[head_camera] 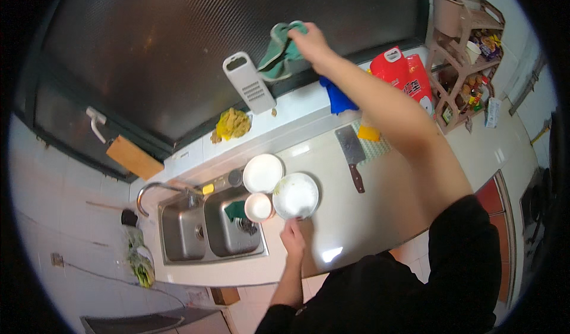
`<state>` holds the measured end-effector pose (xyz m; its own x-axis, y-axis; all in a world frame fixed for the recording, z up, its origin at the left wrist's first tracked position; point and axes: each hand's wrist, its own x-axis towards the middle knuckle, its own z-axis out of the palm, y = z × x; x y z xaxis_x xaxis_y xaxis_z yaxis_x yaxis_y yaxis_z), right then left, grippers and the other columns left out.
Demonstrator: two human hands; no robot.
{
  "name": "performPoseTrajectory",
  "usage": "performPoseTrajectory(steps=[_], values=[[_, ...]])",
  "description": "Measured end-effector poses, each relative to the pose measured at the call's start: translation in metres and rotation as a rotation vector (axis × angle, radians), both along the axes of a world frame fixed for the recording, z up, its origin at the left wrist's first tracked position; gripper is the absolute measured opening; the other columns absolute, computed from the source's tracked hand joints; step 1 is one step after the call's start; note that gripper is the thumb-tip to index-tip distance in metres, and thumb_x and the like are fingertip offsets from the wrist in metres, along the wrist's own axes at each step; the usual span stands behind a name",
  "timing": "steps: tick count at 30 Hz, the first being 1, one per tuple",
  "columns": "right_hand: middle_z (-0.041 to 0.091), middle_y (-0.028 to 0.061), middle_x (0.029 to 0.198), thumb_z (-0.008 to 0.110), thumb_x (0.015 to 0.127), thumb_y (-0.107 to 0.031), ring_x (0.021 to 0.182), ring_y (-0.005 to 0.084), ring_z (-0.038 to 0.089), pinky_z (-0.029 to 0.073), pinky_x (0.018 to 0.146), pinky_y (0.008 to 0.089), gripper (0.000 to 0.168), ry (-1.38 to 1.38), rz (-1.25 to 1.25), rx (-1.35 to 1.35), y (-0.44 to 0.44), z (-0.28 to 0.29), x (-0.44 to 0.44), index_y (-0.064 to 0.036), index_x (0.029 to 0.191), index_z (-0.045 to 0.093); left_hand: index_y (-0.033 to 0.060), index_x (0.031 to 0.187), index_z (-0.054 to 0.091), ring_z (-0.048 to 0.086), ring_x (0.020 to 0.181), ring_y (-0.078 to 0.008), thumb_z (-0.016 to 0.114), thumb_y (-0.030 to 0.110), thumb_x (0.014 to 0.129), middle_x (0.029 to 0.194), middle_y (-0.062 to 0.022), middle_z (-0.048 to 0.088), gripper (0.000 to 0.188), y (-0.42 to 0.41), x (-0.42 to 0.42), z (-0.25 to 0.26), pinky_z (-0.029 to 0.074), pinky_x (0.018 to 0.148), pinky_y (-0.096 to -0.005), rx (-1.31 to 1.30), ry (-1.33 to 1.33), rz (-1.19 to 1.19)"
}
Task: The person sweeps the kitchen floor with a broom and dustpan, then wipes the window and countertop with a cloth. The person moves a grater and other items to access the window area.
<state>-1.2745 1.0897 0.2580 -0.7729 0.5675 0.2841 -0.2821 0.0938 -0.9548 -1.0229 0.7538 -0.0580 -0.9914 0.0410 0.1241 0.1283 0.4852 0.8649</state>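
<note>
My right hand [311, 46] is raised in front of the window and pinches a green cloth [278, 55] with a pale edge, which hangs down in folds. Down at the counter, my left hand [293, 239] grips the near rim of a white plate [296, 195] with a faint leaf pattern. Behind that plate and to its left is another white dish [262, 173]. A small bowl with a pinkish rim [258, 208] stands beside both, at the sink's edge. A white grater [250, 84] leans upright against the window, just left of the cloth.
A cleaver [351, 156] lies on the counter [338, 227] under my right arm. The double sink [182, 231] has a faucet [153, 189] and a dark green cloth [235, 210]. On the sill are a yellow bundle [234, 124] and red bags [401, 73]. A shelf [467, 64] stands right.
</note>
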Motion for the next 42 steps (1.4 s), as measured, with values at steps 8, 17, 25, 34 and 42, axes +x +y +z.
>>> performPoseTrajectory(steps=[8, 17, 25, 34, 42], values=[[0.066, 0.0101, 0.11, 0.065, 0.094, -0.032, 0.097, 0.0211, 0.068, 0.062, 0.07, 0.0345, 0.039, -0.067, -0.013, -0.29, 0.1, -0.003, 0.022, -0.004, 0.12, 0.059, 0.0055, 0.115, 0.067, 0.062, 0.082, -0.0268, 0.068, 0.033, 0.093, 0.09, -0.0118, 0.064, 0.035, 0.073, -0.183, 0.076, 0.051, 0.075, -0.0394, -0.188, 0.301, -0.083], [0.066, 0.0153, 0.119, 0.069, 0.088, -0.034, 0.109, 0.0266, 0.064, 0.048, 0.096, 0.0393, 0.056, 0.142, -0.546, 0.47, 0.153, 0.045, -0.024, -0.001, 0.131, 0.057, -0.0013, 0.14, 0.048, 0.039, 0.135, -0.0478, 0.076, 0.042, 0.084, 0.144, -0.0276, 0.042, 0.076, 0.105, -0.37, 0.079, 0.029, 0.116, -0.057, -0.439, 0.849, -0.126], [0.065, 0.0154, 0.111, 0.07, 0.081, -0.015, 0.11, 0.0362, 0.06, 0.052, 0.091, 0.0468, 0.032, 0.488, -0.304, 1.389, 0.018, 0.122, -0.131, -0.019, 0.113, 0.069, -0.0018, 0.142, 0.041, 0.034, 0.137, -0.0507, 0.08, 0.05, 0.078, 0.15, -0.0299, 0.035, 0.091, 0.087, -0.379, 0.025, 0.03, 0.115, -0.0589, -0.438, 0.794, -0.053], [0.046, 0.0132, 0.143, 0.078, 0.077, -0.02, 0.139, 0.0351, 0.04, 0.039, 0.108, 0.054, 0.048, 0.519, -0.252, 1.797, 0.012, 0.009, -0.186, -0.02, 0.12, 0.058, 0.0006, 0.139, 0.047, 0.035, 0.137, -0.0486, 0.077, 0.056, 0.079, 0.147, -0.0287, 0.039, 0.087, 0.094, -0.385, 0.042, 0.026, 0.118, -0.0576, -0.458, 0.702, -0.067], [0.049, 0.0273, 0.133, 0.073, 0.084, -0.011, 0.126, 0.0443, 0.047, 0.043, 0.105, 0.051, 0.051, 0.158, -0.863, 1.456, 0.161, -0.01, -0.147, -0.004, 0.132, 0.055, 0.0035, 0.137, 0.048, 0.037, 0.136, -0.0468, 0.081, 0.051, 0.076, 0.144, -0.0269, 0.041, 0.084, 0.107, -0.381, 0.044, 0.027, 0.118, -0.0578, -0.346, 0.689, -0.081]])
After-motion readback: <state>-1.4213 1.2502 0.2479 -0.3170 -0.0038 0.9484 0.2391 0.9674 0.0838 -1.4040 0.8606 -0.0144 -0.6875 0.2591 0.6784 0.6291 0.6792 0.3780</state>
